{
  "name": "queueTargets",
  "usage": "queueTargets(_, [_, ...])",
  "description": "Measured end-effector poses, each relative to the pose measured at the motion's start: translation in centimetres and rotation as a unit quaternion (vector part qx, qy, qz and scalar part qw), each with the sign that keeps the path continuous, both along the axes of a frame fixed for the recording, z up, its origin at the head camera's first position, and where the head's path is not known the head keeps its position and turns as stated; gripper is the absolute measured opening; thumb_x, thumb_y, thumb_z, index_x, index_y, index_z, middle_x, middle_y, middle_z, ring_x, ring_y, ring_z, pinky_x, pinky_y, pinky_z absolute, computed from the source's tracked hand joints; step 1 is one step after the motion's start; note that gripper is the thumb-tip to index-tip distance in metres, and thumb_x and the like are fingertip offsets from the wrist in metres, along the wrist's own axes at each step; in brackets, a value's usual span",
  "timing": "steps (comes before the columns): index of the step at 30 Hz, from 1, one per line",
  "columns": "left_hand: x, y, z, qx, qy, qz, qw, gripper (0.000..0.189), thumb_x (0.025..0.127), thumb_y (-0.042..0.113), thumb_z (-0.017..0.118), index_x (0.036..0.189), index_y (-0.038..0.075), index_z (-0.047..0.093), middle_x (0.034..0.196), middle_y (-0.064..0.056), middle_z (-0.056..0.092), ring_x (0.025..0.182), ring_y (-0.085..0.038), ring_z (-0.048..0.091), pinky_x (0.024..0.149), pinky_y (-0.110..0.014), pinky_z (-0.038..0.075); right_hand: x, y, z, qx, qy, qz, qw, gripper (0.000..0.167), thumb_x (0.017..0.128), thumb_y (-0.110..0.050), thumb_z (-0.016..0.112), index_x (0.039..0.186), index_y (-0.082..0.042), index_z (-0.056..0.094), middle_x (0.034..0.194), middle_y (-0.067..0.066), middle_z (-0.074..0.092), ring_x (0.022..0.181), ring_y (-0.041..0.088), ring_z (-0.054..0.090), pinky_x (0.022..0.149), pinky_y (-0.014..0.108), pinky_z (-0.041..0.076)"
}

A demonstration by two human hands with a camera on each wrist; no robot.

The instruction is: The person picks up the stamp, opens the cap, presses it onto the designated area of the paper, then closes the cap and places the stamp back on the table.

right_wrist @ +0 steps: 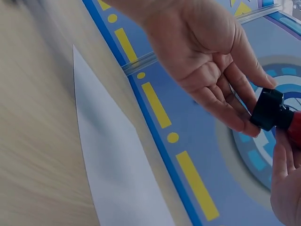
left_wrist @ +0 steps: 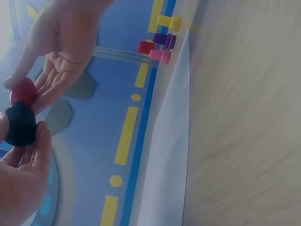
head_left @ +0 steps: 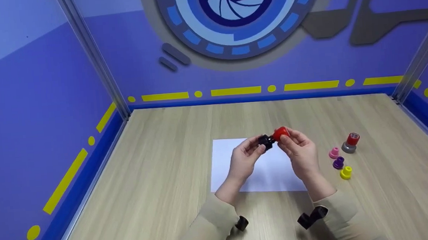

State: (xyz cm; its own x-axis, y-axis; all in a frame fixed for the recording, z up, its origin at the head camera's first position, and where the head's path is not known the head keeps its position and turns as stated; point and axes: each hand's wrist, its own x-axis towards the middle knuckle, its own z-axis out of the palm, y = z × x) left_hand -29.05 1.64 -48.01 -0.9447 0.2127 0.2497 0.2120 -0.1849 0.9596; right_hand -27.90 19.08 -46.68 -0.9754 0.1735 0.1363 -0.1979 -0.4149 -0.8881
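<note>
Above the white paper, both hands hold a small red and black piece that looks like a hand stamp. My left hand pinches its black end between thumb and fingers. The rounded red end is in the grip of my right hand. A narrow dark neck shows between the two ends. In the right wrist view, the black end appears as a wide cap, with the red part cut off by the frame edge.
Right of the paper stand pink, purple and yellow stepped pieces. A red piece with a patterned top and grey base stands behind them. Blue panels wall the wooden table.
</note>
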Motion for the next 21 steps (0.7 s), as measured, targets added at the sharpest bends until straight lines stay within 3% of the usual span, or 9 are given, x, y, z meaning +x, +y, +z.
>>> queueTargets(10, [-0.3,-0.4,-0.2,-0.042,0.032,0.017,0.9985,0.036,0.1,0.006,0.066,0.133,-0.007,0.062,0.13,-0.023,0.068,0.118,-0.028,0.07,0.099,-0.027,0.058,-0.2,-0.5,-0.4,-0.073,-0.05,0.034,0.9955,0.016,0.099,-0.01,0.065,0.1,-0.02,0.078,0.103,-0.005,0.08,0.099,0.009,0.076,0.089,0.023,0.061])
queueTargets(16, [-0.7,-0.7,-0.3,-0.045,0.043,0.015,0.9979,0.035,0.099,0.002,0.065,0.13,-0.015,0.06,0.124,-0.031,0.068,0.112,-0.033,0.071,0.094,-0.024,0.059,-0.6,1.1,-0.3,-0.178,-0.092,0.075,0.9769,0.019,0.101,-0.023,0.062,0.099,-0.016,0.079,0.101,-0.001,0.081,0.097,0.01,0.076,0.09,0.022,0.06])
queueTargets(18, [-1.0,-1.1,-0.2,-0.044,0.036,0.025,0.9981,0.035,0.098,0.001,0.066,0.129,-0.015,0.06,0.123,-0.032,0.068,0.11,-0.033,0.072,0.094,-0.023,0.059,-0.8,1.8,-0.3,-0.195,-0.106,0.066,0.973,0.018,0.099,-0.025,0.063,0.099,-0.016,0.079,0.1,-0.001,0.081,0.097,0.009,0.076,0.091,0.021,0.06])
queueTargets(21, [-1.6,-2.0,0.1,-0.043,0.021,0.065,0.9967,0.035,0.097,0.001,0.068,0.128,-0.015,0.061,0.123,-0.031,0.068,0.11,-0.033,0.071,0.093,-0.022,0.059,-1.3,2.3,-0.4,-0.181,-0.121,0.053,0.9746,0.015,0.098,-0.026,0.065,0.095,-0.017,0.077,0.099,-0.003,0.08,0.095,0.008,0.076,0.092,0.021,0.059])
